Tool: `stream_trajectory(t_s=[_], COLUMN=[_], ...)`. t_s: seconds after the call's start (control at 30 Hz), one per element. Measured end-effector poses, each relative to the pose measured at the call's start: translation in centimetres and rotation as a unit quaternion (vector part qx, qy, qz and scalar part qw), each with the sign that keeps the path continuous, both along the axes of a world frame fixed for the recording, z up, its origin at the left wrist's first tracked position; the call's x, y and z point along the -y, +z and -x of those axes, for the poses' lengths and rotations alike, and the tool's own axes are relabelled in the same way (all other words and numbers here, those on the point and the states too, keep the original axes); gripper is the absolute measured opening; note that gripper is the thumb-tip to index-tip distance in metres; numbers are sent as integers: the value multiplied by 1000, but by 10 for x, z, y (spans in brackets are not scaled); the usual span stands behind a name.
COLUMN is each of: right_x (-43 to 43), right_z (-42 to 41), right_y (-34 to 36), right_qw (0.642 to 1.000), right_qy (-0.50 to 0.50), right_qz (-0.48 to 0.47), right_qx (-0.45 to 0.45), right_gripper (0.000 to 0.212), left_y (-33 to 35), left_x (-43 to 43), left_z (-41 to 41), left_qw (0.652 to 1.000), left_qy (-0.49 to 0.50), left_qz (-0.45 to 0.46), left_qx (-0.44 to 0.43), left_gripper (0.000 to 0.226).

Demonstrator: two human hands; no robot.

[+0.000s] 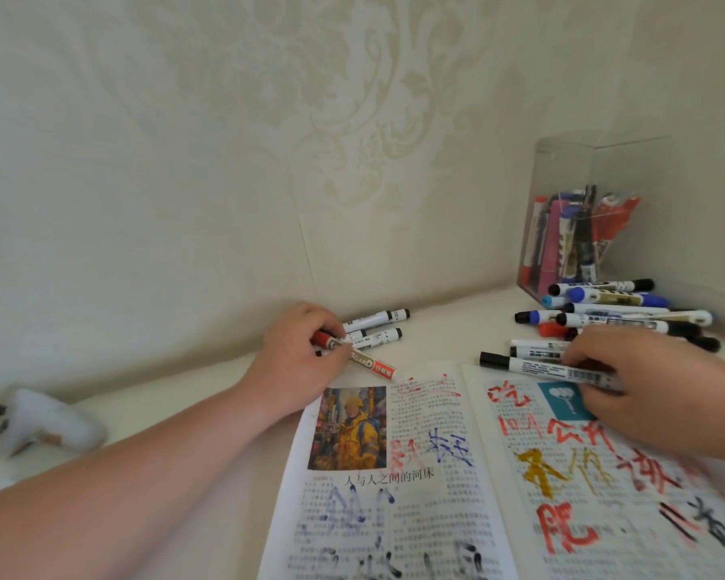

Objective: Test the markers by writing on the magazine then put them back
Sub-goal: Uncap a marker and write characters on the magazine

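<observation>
1. The magazine [427, 517] lies open on the white table [440, 332], nearest the camera. Its pages are scrawled in red, blue, yellow and black. A printed heading reads "人与人之间的河床" under a photo of a yellow-coated figure.
2. At the magazine's top left corner, the left hand [298, 362] curls its fingers round a red-capped marker [361, 357] labelled "BOARD".
3. Over the right page, the right hand [628, 378] pinches a black-capped marker [532, 367] bearing a barcode.
4. Beyond the left hand lie a few black-capped white markers [377, 328].
5. Farther right, loose markers [612, 313] are heaped before a clear box [578, 169] holding more.
</observation>
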State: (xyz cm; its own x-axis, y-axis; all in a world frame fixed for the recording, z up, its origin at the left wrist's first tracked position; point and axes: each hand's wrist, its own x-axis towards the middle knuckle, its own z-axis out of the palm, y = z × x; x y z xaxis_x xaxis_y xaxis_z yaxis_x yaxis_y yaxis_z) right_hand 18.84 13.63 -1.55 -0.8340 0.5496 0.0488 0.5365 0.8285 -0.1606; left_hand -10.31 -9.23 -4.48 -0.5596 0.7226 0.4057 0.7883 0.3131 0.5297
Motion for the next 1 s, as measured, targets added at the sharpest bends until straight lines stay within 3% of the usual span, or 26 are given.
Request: stream_trajectory(t_s=[0.13,0.3,0.47,0.67,1.0], right_x=[1,1,0,1,1], right_z=[-1,-1,-2,0,-2], right_y=[1,1,0,1,3], right_qw=[1000,1000,1000,1000,1000], right_qy=[0,2,4,8,5], right_qz=[4,3,9,5,11], right_qx=[1,0,-9,-3,-16], right_gripper=[10,10,12,12,11], left_y=[-5,-10,-7,-8,-1], left_x=[11,14,15,-10,-22], left_z=[7,3,4,6,2], left_qw=[998,999,998,989,987], left_qy=[9,27,-15,-102,-118], left_qz=[70,41,54,91,76], left_qx=[-1,-7,0,-62,-83], left_gripper=[42,13,35,32,30])
